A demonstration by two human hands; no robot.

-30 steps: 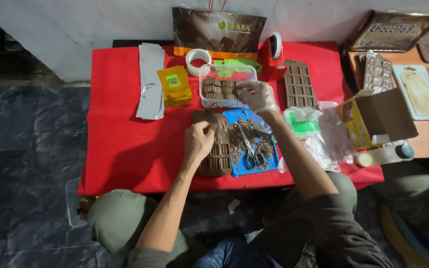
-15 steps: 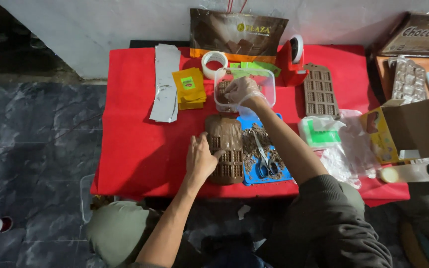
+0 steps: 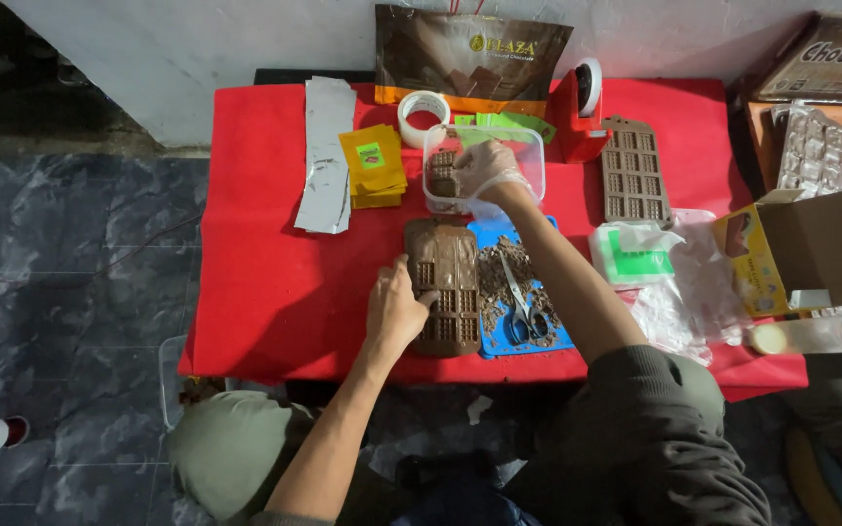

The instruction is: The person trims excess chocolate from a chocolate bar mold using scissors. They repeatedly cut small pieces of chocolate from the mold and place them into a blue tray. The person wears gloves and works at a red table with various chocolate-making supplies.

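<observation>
My left hand (image 3: pixel 397 310) rests bare on the left edge of a brown chocolate-bar mould (image 3: pixel 445 282) lying on the red table (image 3: pixel 275 282). My right hand (image 3: pixel 484 171), in a thin clear glove, reaches into a clear plastic tub (image 3: pixel 530 146) that holds brown chocolate pieces. I cannot tell whether its fingers hold a piece. To the right of the mould lies a blue mat (image 3: pixel 554 341) with chocolate scraps and scissors (image 3: pixel 521 310) on it.
Foil strips (image 3: pixel 325 151), yellow wrappers (image 3: pixel 372 164), a tape roll (image 3: pixel 423 115), a red tape dispenser (image 3: pixel 577 112) and a dark bag (image 3: pixel 470 54) sit at the back. A second mould (image 3: pixel 635 173), plastic bags (image 3: pixel 679 282) and an open carton (image 3: pixel 801 253) lie right.
My right hand has stayed at the clear tub, sinking further into it. My left hand has slid down the mould's left edge. The camera has shifted.
</observation>
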